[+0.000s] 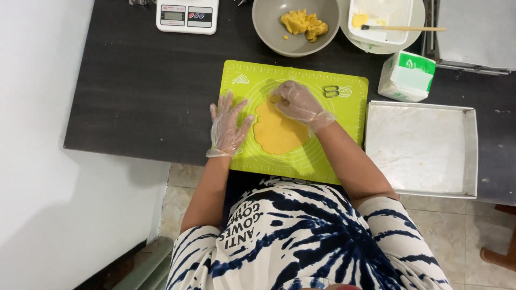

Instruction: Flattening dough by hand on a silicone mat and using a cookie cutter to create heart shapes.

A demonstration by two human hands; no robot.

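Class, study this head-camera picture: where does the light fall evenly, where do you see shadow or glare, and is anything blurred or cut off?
Head view: light is even and soft on the green mat; a dim shadow lies on the white wall under the dark table; the baking tray shines pale; left hand, right hand and yellow dough are sharp; the scale is cut off at the top edge.

Kitchen scale (pixel 187 15), grey bowl (pixel 269 29), carton (pixel 407 76), perhaps lined baking tray (pixel 473 156).
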